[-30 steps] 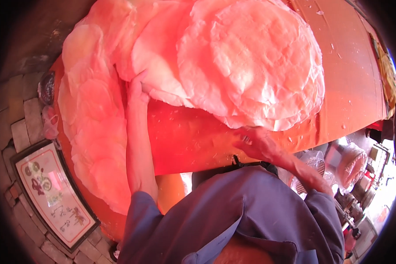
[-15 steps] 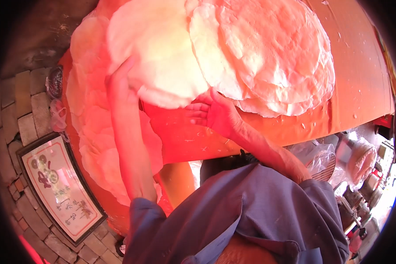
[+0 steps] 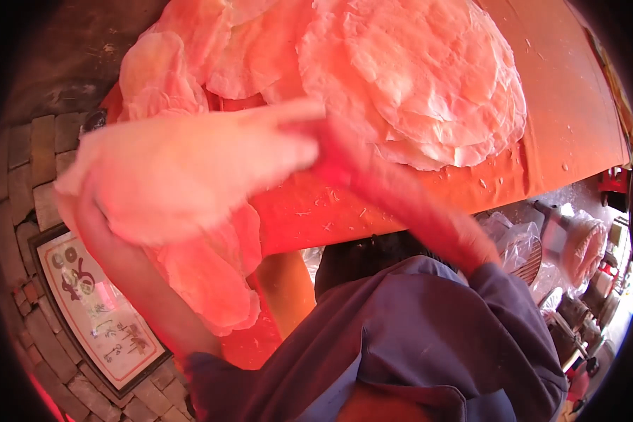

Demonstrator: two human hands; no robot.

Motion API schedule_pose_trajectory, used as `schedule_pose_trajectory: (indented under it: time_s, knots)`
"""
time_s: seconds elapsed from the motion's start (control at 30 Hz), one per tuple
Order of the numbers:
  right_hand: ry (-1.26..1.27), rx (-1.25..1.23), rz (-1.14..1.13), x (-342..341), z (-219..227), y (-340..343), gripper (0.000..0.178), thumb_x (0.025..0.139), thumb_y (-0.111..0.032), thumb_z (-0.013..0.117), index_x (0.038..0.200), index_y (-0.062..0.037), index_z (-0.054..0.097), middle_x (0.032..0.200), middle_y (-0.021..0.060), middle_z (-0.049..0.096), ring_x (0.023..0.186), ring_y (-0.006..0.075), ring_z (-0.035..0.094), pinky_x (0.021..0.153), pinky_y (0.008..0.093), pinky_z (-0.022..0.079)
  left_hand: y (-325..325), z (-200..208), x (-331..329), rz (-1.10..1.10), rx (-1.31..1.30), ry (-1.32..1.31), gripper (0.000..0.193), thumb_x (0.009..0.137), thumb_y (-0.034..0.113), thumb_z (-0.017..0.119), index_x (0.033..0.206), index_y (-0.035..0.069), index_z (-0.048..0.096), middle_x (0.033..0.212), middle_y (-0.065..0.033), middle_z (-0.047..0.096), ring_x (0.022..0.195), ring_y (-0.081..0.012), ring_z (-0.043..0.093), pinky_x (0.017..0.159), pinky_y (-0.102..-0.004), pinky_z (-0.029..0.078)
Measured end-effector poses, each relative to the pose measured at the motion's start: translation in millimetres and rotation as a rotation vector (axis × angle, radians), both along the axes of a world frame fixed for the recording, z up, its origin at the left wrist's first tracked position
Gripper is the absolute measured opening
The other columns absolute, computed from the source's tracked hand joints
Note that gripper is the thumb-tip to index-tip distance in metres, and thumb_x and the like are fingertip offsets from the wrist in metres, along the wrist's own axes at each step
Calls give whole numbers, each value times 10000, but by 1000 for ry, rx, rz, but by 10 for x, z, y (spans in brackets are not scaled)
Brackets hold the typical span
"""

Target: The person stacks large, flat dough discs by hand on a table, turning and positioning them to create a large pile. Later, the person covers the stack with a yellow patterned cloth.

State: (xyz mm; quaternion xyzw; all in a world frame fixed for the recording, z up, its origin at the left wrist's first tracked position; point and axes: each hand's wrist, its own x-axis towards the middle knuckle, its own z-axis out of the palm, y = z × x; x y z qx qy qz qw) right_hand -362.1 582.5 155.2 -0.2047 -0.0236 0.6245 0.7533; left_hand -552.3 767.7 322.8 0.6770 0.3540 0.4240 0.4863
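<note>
Orange table [image 3: 570, 133], both hands' grip clasping one blurred flatbread [image 3: 183, 176], lifted above it

Thin round sheet [image 3: 183, 179] lifted over orange desk [image 3: 570, 133].
Held up by both hands, blurred; stacked sheets [image 3: 415, 77] behind.

Person wears a loose blue-grey garment [image 3: 415, 337]. Sleeves end above the elbows. Both forearms bare; no gloves or jewellery visible.
</note>
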Motion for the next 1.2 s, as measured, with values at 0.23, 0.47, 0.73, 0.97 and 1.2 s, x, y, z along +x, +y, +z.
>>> schedule_pose_trajectory:
  time_s: [0.23,0.47,0.73,0.97,1.2]
  knots:
    - [-505,238,42,1672,1753,-309,300,875,-124,596,1129,36,609,1025,114,684,993,218,664,889,349,533,843,980,805,-260,-157,-175,370,953,179,547,1261,-25,571,1205,-132,629,1098,-246,613,962,-380,490]
    - [-1101,-328,-550,2368,1131,-1682,353,868,-160,654,1160,28,594,1001,96,680,843,190,646,781,339,522,331,-1114,1414,-703,-753,-450,217,940,203,580,1101,59,600,984,-35,616,899,-132,604,757,-303,540]
    - [-787,-1158,-530,1597,-1126,-3375,478,884,-209,698,1274,13,531,892,67,673,682,137,644,622,268,547,-1300,-2774,1038,-159,-753,158,432,854,58,662,1254,3,510,977,-93,637,914,-187,654,716,-340,561]
    - [-1421,-1582,-740,1164,-1454,-3360,358,929,-349,640,1117,-44,647,811,81,658,706,158,601,653,313,493,279,-2893,1286,-164,598,641,493,766,108,732,1204,-43,564,1127,-190,611,1105,-355,571,925,-421,471]
    - [-1689,-1834,-653,1167,-1617,-3134,246,913,-279,603,1077,-102,653,1013,144,646,927,303,627,818,412,487,979,-3063,1470,-407,762,953,657,743,335,778,1293,45,566,1387,-204,458,1250,-408,461,1055,-481,378]
